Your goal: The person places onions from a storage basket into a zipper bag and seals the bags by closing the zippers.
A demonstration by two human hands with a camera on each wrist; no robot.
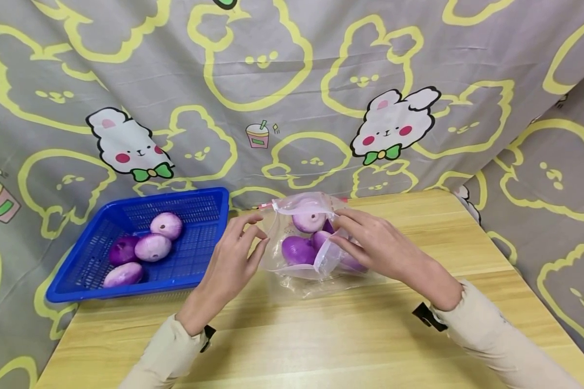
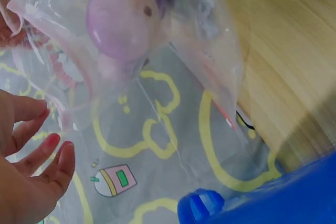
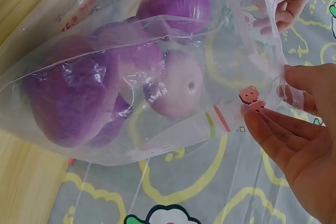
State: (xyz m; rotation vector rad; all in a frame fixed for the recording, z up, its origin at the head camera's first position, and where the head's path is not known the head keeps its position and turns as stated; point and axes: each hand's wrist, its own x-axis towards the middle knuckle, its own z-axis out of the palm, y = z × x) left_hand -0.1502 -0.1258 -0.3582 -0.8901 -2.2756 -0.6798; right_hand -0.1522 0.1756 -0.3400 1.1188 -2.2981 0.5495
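Observation:
A clear plastic bag (image 1: 299, 286) with several purple onions (image 1: 298, 250) inside lies at the middle of the table, its mouth gaping towards me. My right hand (image 1: 384, 243) pinches the bag's rim between thumb and fingers, plainly seen in the right wrist view. At the opposite side of the mouth is my left hand (image 1: 229, 265), its fingers loosely bent. In the left wrist view a gap shows between its fingertips (image 2: 51, 140), which stand right by the bag's edge. One pale onion (image 3: 178, 85) shows its root end through the film.
To the left stands a blue plastic basket (image 1: 190, 254), holding several more onions (image 1: 153, 247). A wooden table (image 1: 321, 335) carries both basket and bag. Behind it hangs a grey cloth (image 1: 292, 116) with cartoon animals, close to the table's back edge.

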